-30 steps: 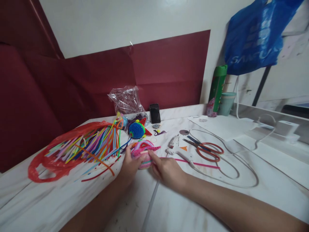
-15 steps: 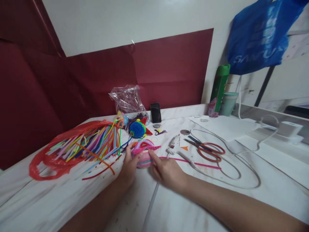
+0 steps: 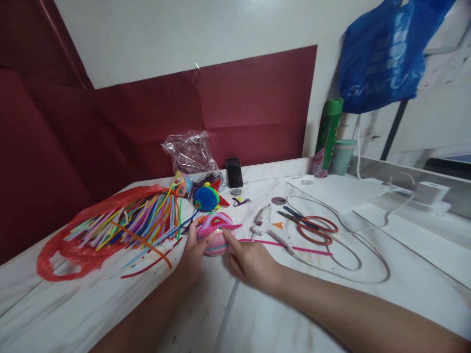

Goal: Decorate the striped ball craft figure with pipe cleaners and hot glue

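A round ball with pink and teal stripes rests low over the table between my hands. Across its upper side lies a fuzzy pink pipe cleaner, with one end sticking out to the right. My left hand grips the ball from the left, its thumb on the front. From the right, my right hand presses an index fingertip against the pipe cleaner, its other fingers curled near the ball's side. Just behind sits a blue wound ball with red points and a green band.
Pipe cleaners in many colours lie on a red plastic bag. To the right are a glue gun, orange-handled scissors and a looping cable. A phone and clear plastic wrap stand at the back.
The whole view has shifted slightly, so things on the table appear a little farther left. Both hands keep almost the same hold on the ball.
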Demonstrator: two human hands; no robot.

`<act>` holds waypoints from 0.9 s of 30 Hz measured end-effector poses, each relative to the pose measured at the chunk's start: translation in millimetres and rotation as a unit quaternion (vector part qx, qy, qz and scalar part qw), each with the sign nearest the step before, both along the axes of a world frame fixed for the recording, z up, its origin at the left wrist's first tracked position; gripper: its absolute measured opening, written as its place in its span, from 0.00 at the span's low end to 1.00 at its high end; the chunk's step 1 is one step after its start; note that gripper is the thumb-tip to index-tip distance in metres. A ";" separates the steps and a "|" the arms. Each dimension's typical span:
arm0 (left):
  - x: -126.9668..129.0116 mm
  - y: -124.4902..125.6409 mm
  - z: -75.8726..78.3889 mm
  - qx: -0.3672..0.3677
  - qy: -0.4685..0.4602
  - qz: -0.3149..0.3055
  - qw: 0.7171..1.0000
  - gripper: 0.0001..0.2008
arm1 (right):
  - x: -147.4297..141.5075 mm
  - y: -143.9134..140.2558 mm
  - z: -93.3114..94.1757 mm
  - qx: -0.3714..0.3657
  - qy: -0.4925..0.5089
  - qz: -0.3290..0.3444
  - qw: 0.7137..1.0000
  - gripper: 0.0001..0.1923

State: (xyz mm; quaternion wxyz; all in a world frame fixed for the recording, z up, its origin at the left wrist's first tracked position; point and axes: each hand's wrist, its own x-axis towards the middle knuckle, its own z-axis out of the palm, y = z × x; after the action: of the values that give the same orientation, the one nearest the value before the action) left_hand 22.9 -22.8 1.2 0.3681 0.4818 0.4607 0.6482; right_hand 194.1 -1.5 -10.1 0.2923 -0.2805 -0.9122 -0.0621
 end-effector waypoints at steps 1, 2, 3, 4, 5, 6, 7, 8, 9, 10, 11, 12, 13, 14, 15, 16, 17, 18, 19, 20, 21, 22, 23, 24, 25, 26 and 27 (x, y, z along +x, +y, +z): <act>-0.4 0.0 0.4 -0.004 0.007 -0.008 1.000 0.29 | 0.0 0.0 0.1 0.000 0.001 0.001 1.000 0.27; -1.1 0.1 0.5 -0.008 0.013 -0.012 1.000 0.29 | 0.0 0.2 0.1 -0.001 0.001 0.001 1.000 0.27; -1.7 0.4 0.5 -0.011 0.019 -0.014 1.000 0.29 | -0.1 0.5 -0.1 -0.002 0.001 0.000 1.000 0.28; -2.4 0.7 0.5 -0.014 0.031 -0.004 0.999 0.28 | -0.1 0.9 -0.3 -0.003 0.002 -0.001 1.000 0.28; -3.0 1.0 0.6 -0.017 0.044 0.008 0.999 0.28 | -0.2 1.4 -0.7 -0.005 0.001 -0.002 1.000 0.28; -3.5 1.3 0.8 -0.021 0.059 0.021 0.998 0.27 | -0.2 1.8 -1.0 -0.007 0.001 -0.003 1.000 0.28; -3.7 1.5 1.1 -0.026 0.072 0.032 0.997 0.26 | -0.2 2.2 -1.3 -0.008 0.001 -0.002 1.000 0.28; -3.8 1.5 1.7 -0.030 0.082 0.038 0.995 0.26 | -0.1 2.6 -1.5 -0.008 0.001 -0.001 1.000 0.28; -3.5 1.3 2.4 -0.032 0.089 0.041 0.995 0.26 | 0.0 2.9 -1.6 -0.009 0.001 -0.001 1.000 0.27; -3.0 1.0 3.3 -0.032 0.093 0.043 0.994 0.26 | 0.2 3.1 -1.5 -0.010 0.000 0.000 1.000 0.27; -2.2 0.5 4.2 -0.032 0.094 0.042 0.994 0.26 | 0.4 3.3 -1.3 -0.012 -0.001 0.001 1.000 0.27; -1.2 -0.1 5.3 -0.031 0.091 0.042 0.994 0.27 | 0.5 3.4 -1.0 -0.015 -0.002 0.001 1.000 0.27; -0.1 -0.7 6.3 -0.033 0.086 0.042 0.995 0.27 | 0.6 3.5 -0.7 -0.018 -0.004 0.002 1.000 0.27; 1.1 -1.3 7.2 -0.035 0.080 0.044 0.995 0.28 | 0.7 3.6 -0.4 -0.021 -0.005 0.004 1.000 0.27; 2.3 -1.7 7.9 -0.038 0.076 0.048 0.995 0.29 | 0.7 3.6 -0.3 -0.022 -0.008 0.005 1.000 0.27; 3.3 -2.0 8.3 -0.042 0.073 0.050 0.995 0.30 | 0.7 3.7 -0.2 -0.023 -0.009 0.004 1.000 0.27; 4.0 -2.0 8.3 -0.044 0.070 0.050 0.995 0.32 | 0.7 3.8 -0.3 -0.021 -0.011 0.003 1.000 0.27; 4.5 -1.7 7.9 -0.046 0.067 0.049 0.995 0.33 | 0.7 3.8 -0.5 -0.020 -0.012 0.002 1.000 0.27; 4.7 -1.3 7.1 -0.047 0.064 0.049 0.996 0.35 | 0.7 3.9 -0.7 -0.018 -0.013 -0.001 1.000 0.28; 4.6 -0.6 6.2 -0.048 0.060 0.051 0.996 0.37 | 0.8 4.0 -0.8 -0.018 -0.013 -0.003 1.000 0.28; 4.4 0.2 5.0 -0.048 0.056 0.054 0.996 0.38 | 0.9 4.1 -0.7 -0.019 -0.013 -0.004 1.000 0.28; 4.1 1.0 3.9 -0.048 0.053 0.059 0.996 0.39 | 1.1 4.2 -0.4 -0.021 -0.014 -0.005 1.000 0.28; 3.8 1.8 2.9 -0.048 0.055 0.066 0.995 0.39 | 1.4 4.3 0.2 -0.025 -0.015 -0.006 1.000 0.28; 3.6 2.4 2.1 -0.048 0.060 0.070 0.995 0.39 | 1.6 4.5 1.0 -0.030 -0.015 -0.006 0.999 0.27; 3.4 2.9 1.5 -0.048 0.066 0.072 0.994 0.40 | 1.9 4.7 1.9 -0.036 -0.012 -0.006 0.999 0.27; 3.5 3.3 1.1 -0.048 0.071 0.073 0.994 0.40 | 2.0 4.8 2.8 -0.042 -0.007 -0.005 0.999 0.26; 3.6 3.6 0.8 -0.047 0.073 0.073 0.994 0.40 | 2.1 4.9 3.6 -0.049 0.001 -0.005 0.999 0.26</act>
State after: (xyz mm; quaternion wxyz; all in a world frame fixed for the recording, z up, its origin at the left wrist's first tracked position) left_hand 26.5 -19.3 2.0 0.3077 0.4750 0.5504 0.6137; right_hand 196.2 3.3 -6.5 0.2789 -0.2990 -0.9124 -0.0187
